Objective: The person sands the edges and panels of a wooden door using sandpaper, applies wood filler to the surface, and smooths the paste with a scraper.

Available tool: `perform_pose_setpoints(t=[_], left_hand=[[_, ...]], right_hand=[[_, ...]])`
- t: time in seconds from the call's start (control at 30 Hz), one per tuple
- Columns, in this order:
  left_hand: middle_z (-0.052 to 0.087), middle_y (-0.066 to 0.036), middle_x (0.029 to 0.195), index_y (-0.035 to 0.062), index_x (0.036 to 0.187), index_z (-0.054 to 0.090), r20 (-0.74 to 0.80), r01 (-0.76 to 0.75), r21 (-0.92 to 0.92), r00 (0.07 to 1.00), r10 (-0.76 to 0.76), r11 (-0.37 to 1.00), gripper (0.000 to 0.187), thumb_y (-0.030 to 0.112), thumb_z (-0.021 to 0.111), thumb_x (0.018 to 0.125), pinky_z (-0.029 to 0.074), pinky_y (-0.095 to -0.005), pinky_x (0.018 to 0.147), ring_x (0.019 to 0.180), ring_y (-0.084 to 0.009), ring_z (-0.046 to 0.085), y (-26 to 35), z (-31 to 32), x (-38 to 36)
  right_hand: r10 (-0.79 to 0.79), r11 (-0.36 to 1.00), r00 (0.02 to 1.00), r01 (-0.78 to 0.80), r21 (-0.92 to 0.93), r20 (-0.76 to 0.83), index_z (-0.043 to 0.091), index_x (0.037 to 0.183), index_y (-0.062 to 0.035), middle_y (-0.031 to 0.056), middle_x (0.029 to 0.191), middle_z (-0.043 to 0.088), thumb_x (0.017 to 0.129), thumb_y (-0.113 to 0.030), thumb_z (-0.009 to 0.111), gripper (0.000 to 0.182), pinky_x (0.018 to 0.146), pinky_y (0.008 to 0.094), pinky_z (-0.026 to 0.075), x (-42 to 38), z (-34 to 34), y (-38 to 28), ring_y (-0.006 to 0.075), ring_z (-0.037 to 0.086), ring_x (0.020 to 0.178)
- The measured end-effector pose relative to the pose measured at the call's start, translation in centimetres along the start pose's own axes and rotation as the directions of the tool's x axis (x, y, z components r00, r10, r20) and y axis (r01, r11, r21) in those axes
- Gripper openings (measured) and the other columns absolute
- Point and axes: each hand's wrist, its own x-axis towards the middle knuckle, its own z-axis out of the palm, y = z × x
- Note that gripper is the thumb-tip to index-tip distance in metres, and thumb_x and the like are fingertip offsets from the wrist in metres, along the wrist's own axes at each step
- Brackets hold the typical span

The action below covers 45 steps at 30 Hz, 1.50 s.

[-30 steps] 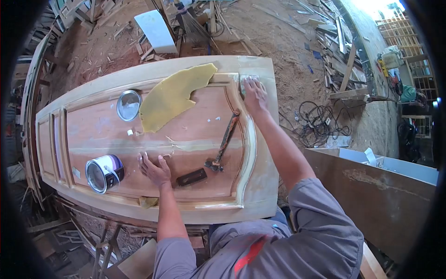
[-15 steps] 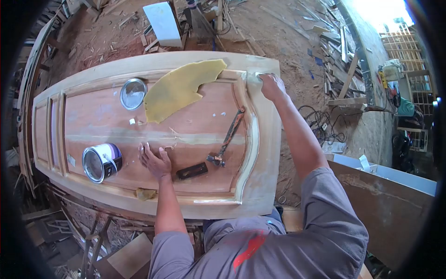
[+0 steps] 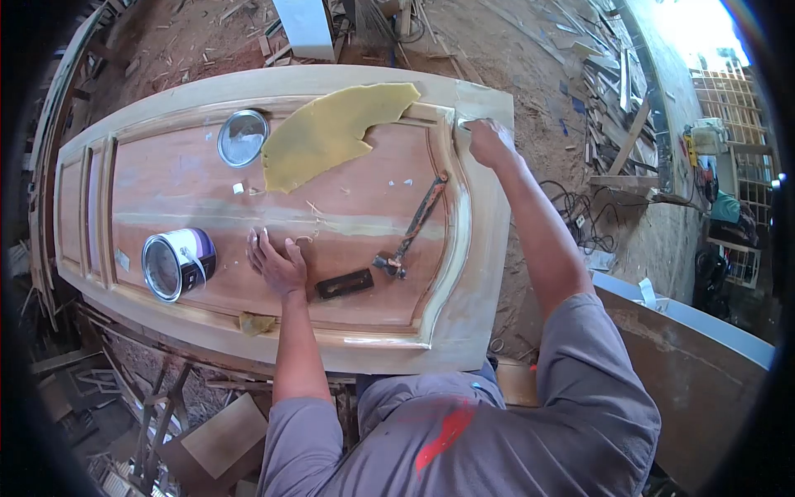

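A panelled wooden door (image 3: pixel 190 199) lies flat before me. My left hand (image 3: pixel 276 262) rests on its panel with fingers spread, between a tilted paint can (image 3: pixel 178 263) and a dark rectangular block (image 3: pixel 344 284). At the door's far right corner, my right hand (image 3: pixel 490 142) is closed at the curved moulding; a small pale edge shows at its fingertips, too small to name. A hammer (image 3: pixel 418 217) lies right of the block. Toward the far side are a yellow sheet (image 3: pixel 327 137) and a round lid (image 3: pixel 243 137).
A small yellowish scrap (image 3: pixel 257 323) lies on the near moulding. Beyond the door, a white board (image 3: pixel 305 26) stands on the dirt floor. Cables (image 3: pixel 580 219) and scrap wood (image 3: pixel 613 108) lie to the right. A large brown panel (image 3: pixel 687 373) stands at the lower right.
The view has shifted, so the door and its items appear slightly higher. My right hand has moved slightly along the corner toward me. My left hand stays on the panel.
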Motion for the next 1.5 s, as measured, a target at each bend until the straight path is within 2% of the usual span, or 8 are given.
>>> perform_pose_setpoints(t=[0.3,0.63,0.73,0.83,1.13,1.23,1.33,1.5], left_hand=[[0.048,-0.028,0.154,-0.0004,0.141,0.053,-0.019,-0.015,0.005,1.000,0.015,1.000,0.059,0.036,0.060,0.095,0.027,-0.0593,0.124,0.146,-0.0448,0.041,-0.4,0.3,-0.1],[0.049,-0.027,0.153,0.0003,0.142,0.053,-0.016,-0.018,0.014,1.000,0.018,1.000,0.059,0.037,0.060,0.096,0.027,-0.0585,0.124,0.146,-0.0442,0.042,-0.7,0.6,-0.2],[0.050,-0.026,0.153,0.0006,0.142,0.053,-0.022,-0.017,0.013,1.000,0.017,1.000,0.059,0.037,0.060,0.096,0.028,-0.0583,0.124,0.146,-0.0438,0.042,-0.7,0.7,-0.3],[0.051,-0.026,0.152,0.0008,0.143,0.053,-0.014,-0.033,0.027,0.999,0.033,0.999,0.059,0.037,0.060,0.096,0.028,-0.0581,0.123,0.145,-0.0437,0.043,-0.7,0.6,-0.4],[0.052,-0.025,0.152,0.0008,0.145,0.052,-0.026,-0.042,0.042,0.999,0.043,0.998,0.059,0.034,0.060,0.097,0.030,-0.0575,0.122,0.144,-0.0442,0.044,-0.3,0.7,-0.2],[0.051,-0.025,0.152,0.0008,0.146,0.052,-0.033,-0.047,0.042,0.998,0.049,0.998,0.059,0.033,0.061,0.097,0.030,-0.0575,0.122,0.144,-0.0444,0.044,-0.5,0.7,-0.3],[0.051,-0.025,0.152,0.0009,0.147,0.051,-0.031,-0.050,0.049,0.998,0.052,0.998,0.059,0.032,0.061,0.098,0.030,-0.0574,0.122,0.144,-0.0443,0.044,-0.6,0.7,-0.2],[0.051,-0.025,0.153,0.0014,0.147,0.051,-0.032,-0.041,0.060,0.999,0.043,0.997,0.059,0.032,0.061,0.098,0.030,-0.0568,0.122,0.145,-0.0435,0.044,-0.5,0.6,-0.4]], right_hand=[[0.000,0.994,0.992,0.014,0.107,-0.130,0.076,0.114,-0.0101,0.0208,0.117,0.075,0.087,-0.002,0.058,0.033,0.097,0.0514,0.056,1.6,-0.6,0.3,0.0404,0.071,0.113],[-0.050,0.999,0.982,0.052,-0.006,0.184,0.080,0.120,-0.0243,0.0148,0.122,0.075,0.082,0.002,0.060,0.050,0.104,0.0460,0.053,-0.4,-3.3,0.9,0.0360,0.069,0.115],[-0.280,0.946,0.952,0.251,-0.204,-0.124,0.082,0.117,-0.0253,0.0125,0.119,0.076,0.080,0.006,0.061,0.053,0.112,0.0408,0.044,2.0,-5.2,5.3,0.0305,0.064,0.122],[-0.387,0.922,0.913,0.377,-0.091,-0.132,0.083,0.114,-0.0276,0.0117,0.118,0.076,0.079,0.008,0.061,0.055,0.117,0.0399,0.036,4.1,-4.8,6.5,0.0269,0.059,0.126],[-0.274,0.948,0.946,0.296,-0.119,0.171,0.082,0.118,-0.0281,0.0113,0.124,0.072,0.079,0.009,0.065,0.056,0.115,0.0478,0.040,1.6,-4.1,7.8,0.0307,0.059,0.130],[-0.396,0.895,0.913,0.408,-0.179,0.099,0.080,0.123,-0.0250,0.0161,0.129,0.073,0.081,0.005,0.062,0.055,0.107,0.0413,0.050,-0.3,-3.8,11.3,0.0329,0.064,0.124],[-0.228,0.964,0.969,0.239,-0.120,0.098,0.079,0.124,-0.0233,0.0189,0.128,0.073,0.083,0.000,0.062,0.051,0.107,0.0441,0.050,-2.1,-4.5,12.5,0.0360,0.066,0.123],[-0.090,0.993,0.889,0.114,0.028,-0.450,0.071,0.135,-0.0187,0.0123,0.125,0.075,0.082,-0.003,0.061,0.056,0.106,0.0492,0.048,-2.5,1.0,12.3,0.0345,0.065,0.121]])
